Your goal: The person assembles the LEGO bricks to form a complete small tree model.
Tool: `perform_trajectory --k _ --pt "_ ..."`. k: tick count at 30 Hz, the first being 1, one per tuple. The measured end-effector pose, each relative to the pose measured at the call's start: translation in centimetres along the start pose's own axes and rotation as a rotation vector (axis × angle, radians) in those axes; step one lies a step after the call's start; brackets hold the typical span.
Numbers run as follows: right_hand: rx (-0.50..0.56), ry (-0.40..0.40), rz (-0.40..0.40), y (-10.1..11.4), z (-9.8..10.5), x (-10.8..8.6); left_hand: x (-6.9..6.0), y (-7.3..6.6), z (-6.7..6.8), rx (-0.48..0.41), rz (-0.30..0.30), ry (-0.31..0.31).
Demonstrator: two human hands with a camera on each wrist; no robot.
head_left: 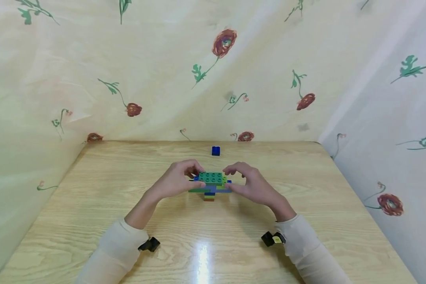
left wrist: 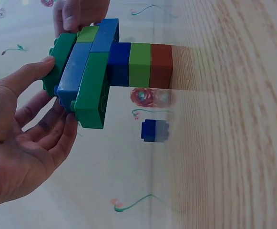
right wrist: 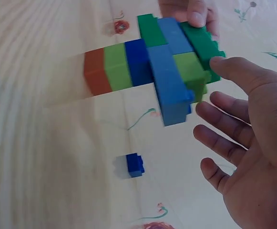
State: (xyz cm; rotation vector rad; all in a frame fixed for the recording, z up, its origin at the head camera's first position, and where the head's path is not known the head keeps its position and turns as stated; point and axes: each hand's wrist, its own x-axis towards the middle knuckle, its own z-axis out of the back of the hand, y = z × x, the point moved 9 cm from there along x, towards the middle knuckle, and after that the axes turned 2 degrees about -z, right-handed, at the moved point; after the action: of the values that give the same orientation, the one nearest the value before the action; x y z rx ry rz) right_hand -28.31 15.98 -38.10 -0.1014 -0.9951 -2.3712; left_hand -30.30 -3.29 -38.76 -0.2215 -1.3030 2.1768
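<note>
A tower of toy building bricks stands on the table. Its narrow column has an orange-brown brick (left wrist: 161,66) at the bottom, then a lime brick (left wrist: 139,65) and a dark blue brick (right wrist: 139,62). Wider green, blue and lime bricks spread out above, with a green eight-stud brick (head_left: 210,178) on top. My left hand (head_left: 180,179) holds that top brick's left end, thumb in front and fingers behind. At the right end is my right hand (head_left: 250,183), its thumb tip at the top brick and its other fingers spread, loosely bent, around nothing.
A loose dark blue brick (head_left: 215,151) lies behind the tower, near the back edge of the wooden table (head_left: 110,189). Flower-printed cloth (head_left: 156,71) hangs behind the table and along its sides. Both wrists carry small black devices (head_left: 150,244).
</note>
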Motion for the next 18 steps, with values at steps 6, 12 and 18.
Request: perform_trajectory --k 6,12,18 --pt "0.026 0.007 0.047 1.0 -0.1 0.5 0.0 0.2 -0.2 -0.011 -0.005 -0.007" --pt "0.033 0.023 0.037 1.2 -0.3 0.7 -0.1 0.1 -0.3 -0.005 -0.019 -0.01" --pt "0.017 0.028 0.041 1.4 -0.3 1.1 -0.4 0.0 0.0 0.021 -0.021 0.01"
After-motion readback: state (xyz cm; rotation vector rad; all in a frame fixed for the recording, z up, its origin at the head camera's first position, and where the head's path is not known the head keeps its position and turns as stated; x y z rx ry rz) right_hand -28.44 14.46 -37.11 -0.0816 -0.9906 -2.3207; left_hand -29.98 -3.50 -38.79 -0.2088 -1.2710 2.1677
